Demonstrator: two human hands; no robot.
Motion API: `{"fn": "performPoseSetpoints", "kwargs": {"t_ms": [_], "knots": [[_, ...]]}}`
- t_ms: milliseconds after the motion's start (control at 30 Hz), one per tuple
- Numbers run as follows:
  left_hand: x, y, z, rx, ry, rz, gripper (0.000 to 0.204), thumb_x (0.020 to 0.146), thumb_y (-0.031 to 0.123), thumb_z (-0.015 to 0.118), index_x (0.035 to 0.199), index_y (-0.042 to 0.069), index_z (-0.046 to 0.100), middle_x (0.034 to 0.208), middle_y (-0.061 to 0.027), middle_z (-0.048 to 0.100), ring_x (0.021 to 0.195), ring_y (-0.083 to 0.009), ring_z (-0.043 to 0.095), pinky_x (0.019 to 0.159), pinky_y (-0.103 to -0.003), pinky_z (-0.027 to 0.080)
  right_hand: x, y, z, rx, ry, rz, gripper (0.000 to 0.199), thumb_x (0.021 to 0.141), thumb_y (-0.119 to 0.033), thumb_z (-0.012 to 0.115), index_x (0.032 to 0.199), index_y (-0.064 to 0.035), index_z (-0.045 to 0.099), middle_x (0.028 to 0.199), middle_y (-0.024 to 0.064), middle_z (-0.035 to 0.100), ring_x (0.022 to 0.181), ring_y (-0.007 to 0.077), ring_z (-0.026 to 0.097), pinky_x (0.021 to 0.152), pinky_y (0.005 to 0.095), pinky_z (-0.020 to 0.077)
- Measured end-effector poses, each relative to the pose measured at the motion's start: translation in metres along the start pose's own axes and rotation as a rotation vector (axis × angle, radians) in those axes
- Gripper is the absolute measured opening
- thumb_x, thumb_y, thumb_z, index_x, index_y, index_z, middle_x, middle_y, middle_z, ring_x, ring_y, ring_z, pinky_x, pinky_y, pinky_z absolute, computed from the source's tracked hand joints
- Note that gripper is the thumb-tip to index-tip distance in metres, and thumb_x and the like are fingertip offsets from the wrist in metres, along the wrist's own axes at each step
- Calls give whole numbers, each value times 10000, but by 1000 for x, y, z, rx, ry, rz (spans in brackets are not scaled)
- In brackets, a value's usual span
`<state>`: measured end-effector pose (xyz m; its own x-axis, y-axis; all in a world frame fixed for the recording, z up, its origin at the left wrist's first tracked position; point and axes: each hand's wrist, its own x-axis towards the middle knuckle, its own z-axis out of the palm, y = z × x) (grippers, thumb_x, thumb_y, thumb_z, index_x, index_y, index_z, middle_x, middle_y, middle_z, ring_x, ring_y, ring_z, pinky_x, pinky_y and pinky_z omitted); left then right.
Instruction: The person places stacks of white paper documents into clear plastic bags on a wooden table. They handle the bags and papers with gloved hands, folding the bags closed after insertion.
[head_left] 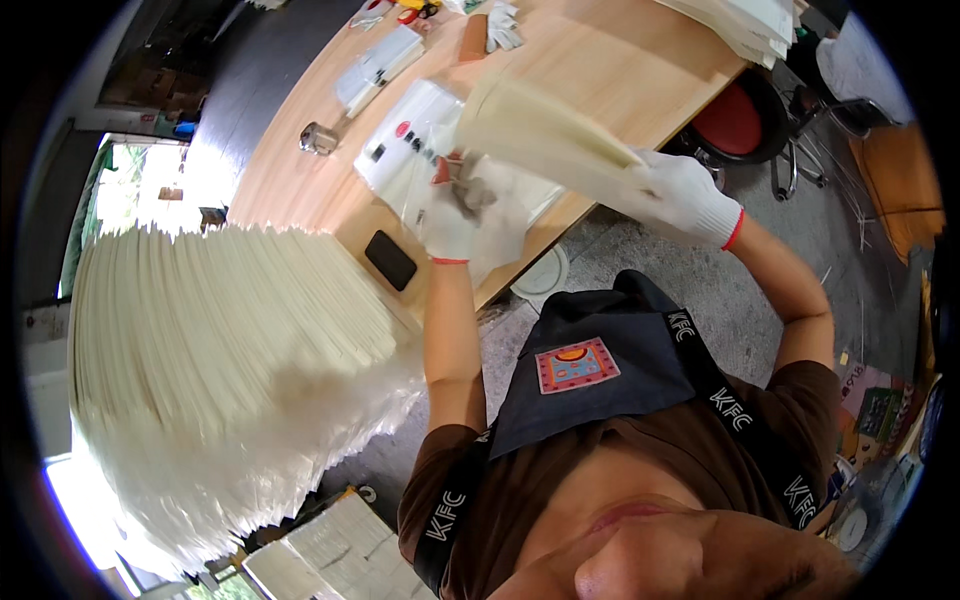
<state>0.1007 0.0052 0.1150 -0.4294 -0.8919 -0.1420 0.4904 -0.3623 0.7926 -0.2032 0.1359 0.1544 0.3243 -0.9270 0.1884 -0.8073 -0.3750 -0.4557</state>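
Note:
Both my hands wear white knit gloves. My right hand (pixel 690 195) grips one end of a long bundle of cream sheets (pixel 540 130), held up over the wooden table (pixel 620 70). My left hand (pixel 448 222) is closed on a small grey and red object (pixel 462 183) at the bundle's other end; what it is I cannot tell. Under the hands lies a white box with red and black buttons (pixel 405 140).
A tall fanned stack of cream sheets (pixel 220 340) fills the left. On the table lie a black phone (pixel 390 260), a metal cup (pixel 318 138), spare white gloves (pixel 503 25) and more sheets (pixel 750 20). A red stool (pixel 730 120) and a white round dish (pixel 545 272) stand on the floor.

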Motion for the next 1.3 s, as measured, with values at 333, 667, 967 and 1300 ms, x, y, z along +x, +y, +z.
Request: {"fn": "performPoseSetpoints", "kwargs": {"t_ms": [333, 667, 967, 1300], "knots": [[-75, -19, 64, 1299, -336, 275, 399, 921, 156, 508, 1312, 86, 469, 1125, -31, 651, 888, -157, 624, 769, -266, 483, 52, -17, 44, -223, -446, -26, 262, 828, -270, 540, 925, -39, 617, 875, 146, 638, 828, 315, 646, 695, 412, 514], [-64, -22, -11, 429, 380, 473, 228, 922, 122, 551, 1131, 37, 586, 862, -32, 617, 610, -48, 502, 555, -210, 436, 8, 10, 48, 20, -409, 162, 339, 845, -376, 523, 985, -97, 656, 966, 165, 629, 890, 356, 599, 768, 407, 479], [-27, 17, 4, 470, 392, 557, 288, 913, 87, 545, 1200, 68, 568, 1002, -58, 643, 648, -63, 562, 515, -180, 461, -13, -14, 31, 45, -124, -9, 237, 836, -310, 549, 883, -87, 615, 951, 141, 610, 792, 333, 616, 663, 399, 499], [-60, 52, 49, 893, 483, 711, 252, 892, 37, 520, 1125, 78, 606, 951, -29, 673, 590, -88, 529, 501, -217, 431, 77, -48, 74, -141, -56, -205, 212, 833, -265, 571, 925, -76, 599, 1032, 170, 598, 856, 340, 609, 703, 409, 509]]}}
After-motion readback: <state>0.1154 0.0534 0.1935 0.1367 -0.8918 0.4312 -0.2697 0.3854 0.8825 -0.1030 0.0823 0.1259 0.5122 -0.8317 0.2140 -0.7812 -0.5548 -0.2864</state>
